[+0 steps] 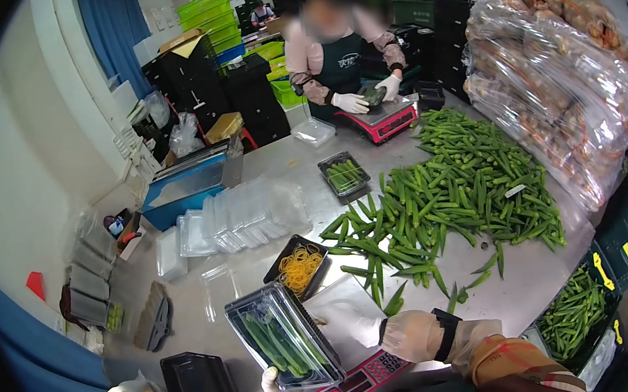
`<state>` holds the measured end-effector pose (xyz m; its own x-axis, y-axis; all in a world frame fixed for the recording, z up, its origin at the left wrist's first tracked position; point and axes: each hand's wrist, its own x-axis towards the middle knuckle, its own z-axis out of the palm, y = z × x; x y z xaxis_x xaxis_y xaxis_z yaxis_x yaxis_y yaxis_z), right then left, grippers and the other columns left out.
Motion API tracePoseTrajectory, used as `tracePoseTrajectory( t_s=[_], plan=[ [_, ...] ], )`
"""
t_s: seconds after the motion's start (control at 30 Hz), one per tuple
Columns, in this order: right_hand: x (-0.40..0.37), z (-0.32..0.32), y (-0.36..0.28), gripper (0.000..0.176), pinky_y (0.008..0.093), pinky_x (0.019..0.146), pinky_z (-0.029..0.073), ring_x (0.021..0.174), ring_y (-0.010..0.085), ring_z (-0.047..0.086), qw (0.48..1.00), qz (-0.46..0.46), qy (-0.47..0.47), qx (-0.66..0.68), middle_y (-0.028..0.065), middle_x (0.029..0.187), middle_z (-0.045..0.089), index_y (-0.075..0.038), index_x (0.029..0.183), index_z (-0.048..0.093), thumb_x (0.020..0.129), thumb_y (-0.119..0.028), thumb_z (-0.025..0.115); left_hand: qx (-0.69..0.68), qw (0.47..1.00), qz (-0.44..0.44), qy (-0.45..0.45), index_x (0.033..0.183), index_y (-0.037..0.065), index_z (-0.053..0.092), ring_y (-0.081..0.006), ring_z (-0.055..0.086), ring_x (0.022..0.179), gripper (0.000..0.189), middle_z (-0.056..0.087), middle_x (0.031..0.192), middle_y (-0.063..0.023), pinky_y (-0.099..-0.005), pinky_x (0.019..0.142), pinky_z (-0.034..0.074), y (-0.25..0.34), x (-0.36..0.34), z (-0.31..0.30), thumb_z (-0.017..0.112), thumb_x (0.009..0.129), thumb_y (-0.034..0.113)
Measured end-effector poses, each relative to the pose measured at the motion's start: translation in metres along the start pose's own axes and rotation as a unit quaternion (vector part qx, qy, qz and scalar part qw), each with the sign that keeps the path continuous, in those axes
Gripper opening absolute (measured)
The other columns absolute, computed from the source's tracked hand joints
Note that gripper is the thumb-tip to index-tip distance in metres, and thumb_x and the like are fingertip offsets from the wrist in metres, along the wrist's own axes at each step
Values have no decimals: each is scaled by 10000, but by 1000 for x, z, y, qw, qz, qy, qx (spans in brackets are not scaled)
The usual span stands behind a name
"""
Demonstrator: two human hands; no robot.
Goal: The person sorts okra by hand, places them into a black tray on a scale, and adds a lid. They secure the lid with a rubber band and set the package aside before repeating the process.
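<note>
My left hand (277, 391), in a white glove, grips the lower left corner of a clear-lidded black container of okra (284, 337), thumb on top. The container is tilted over the front of the table. My gloved right hand (349, 320) is beside the container's right edge, its fingers blurred and partly hidden there. Beneath them is a red scale (359, 384) with a lit display. Just behind the container, a black tray of yellow rubber bands (301, 269) lies close to my right fingers.
A large okra pile (468, 186) covers the table's right side. Stacked clear lids (246, 215) lie left of a filled okra box (344, 173). A black tray (200, 385) sits front left. Across the table, a co-worker (340, 53) handles a package on another red scale (383, 122).
</note>
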<state>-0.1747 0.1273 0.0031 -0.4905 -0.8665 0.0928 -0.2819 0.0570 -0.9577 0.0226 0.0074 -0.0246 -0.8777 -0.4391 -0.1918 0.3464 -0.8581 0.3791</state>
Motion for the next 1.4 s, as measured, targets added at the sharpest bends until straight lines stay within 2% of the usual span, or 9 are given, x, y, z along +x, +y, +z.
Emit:
tracePoseTrajectory(
  t_s=[0.37,0.57,0.97,1.1,1.17,1.23,1.3,1.33,1.4],
  plan=[
    [-67,-26,5,246,286,883,472,1003,224,610,995,-10,99,32,140,1147,630,17,1091,651,850,38,608,30,1000,1,-5,1202,22,600,-297,669,940,490,684,1083,-134,-438,841,552,-52,-16,31,697,770,230],
    [-110,-55,-29,162,256,740,456,795,105,549,996,44,76,-13,47,906,595,4,1015,650,858,19,610,18,997,-70,-21,1138,-24,615,-361,674,926,442,675,1062,-189,-531,852,551,-64,-40,66,670,759,196],
    [-145,-73,-32,149,303,799,468,838,248,596,975,-62,214,-20,128,870,591,13,934,644,838,39,533,24,991,-116,-69,1154,-35,604,-353,679,916,477,682,1027,-187,-499,829,574,-99,-42,69,698,738,178],
    [-160,-78,-37,93,275,734,458,756,162,570,984,3,177,35,71,810,628,26,950,601,888,-30,562,33,977,-204,-61,1272,-47,520,-370,671,945,585,653,1114,-226,-506,850,564,-94,-52,85,658,769,218],
    [-165,-102,-91,96,262,738,462,762,138,580,982,155,110,2,32,832,649,11,962,615,914,-45,553,15,985,-170,5,1199,-46,580,-363,675,891,511,668,1076,-216,-487,810,569,-104,-51,69,645,773,229],
    [-164,-110,-65,141,265,723,487,764,135,610,857,186,68,476,7,856,658,-71,963,644,945,-125,515,16,974,-193,-118,1103,-41,642,-340,672,883,425,685,1025,-201,-461,800,563,-100,-44,53,649,764,215],
    [-159,-130,-38,192,275,637,458,603,92,499,761,207,132,601,-38,668,511,-121,808,553,977,-175,479,111,970,-209,-63,1078,-36,666,-290,663,949,386,695,1010,-177,-407,880,531,-94,-56,65,653,756,178],
    [-157,-151,-11,253,231,551,407,534,67,395,665,137,-5,734,-71,602,382,-138,768,484,1009,-211,450,144,961,-227,-62,1115,-34,654,-278,658,973,411,693,1033,-169,-393,901,520,-92,-59,65,653,759,170],
    [-160,-164,-49,287,176,466,317,493,45,323,750,85,-17,655,-84,594,339,-26,1092,539,1038,-281,419,236,939,-238,-79,1299,-26,550,-215,607,1094,553,652,1169,-134,-323,979,453,-87,-65,102,657,787,155]
  ],
)
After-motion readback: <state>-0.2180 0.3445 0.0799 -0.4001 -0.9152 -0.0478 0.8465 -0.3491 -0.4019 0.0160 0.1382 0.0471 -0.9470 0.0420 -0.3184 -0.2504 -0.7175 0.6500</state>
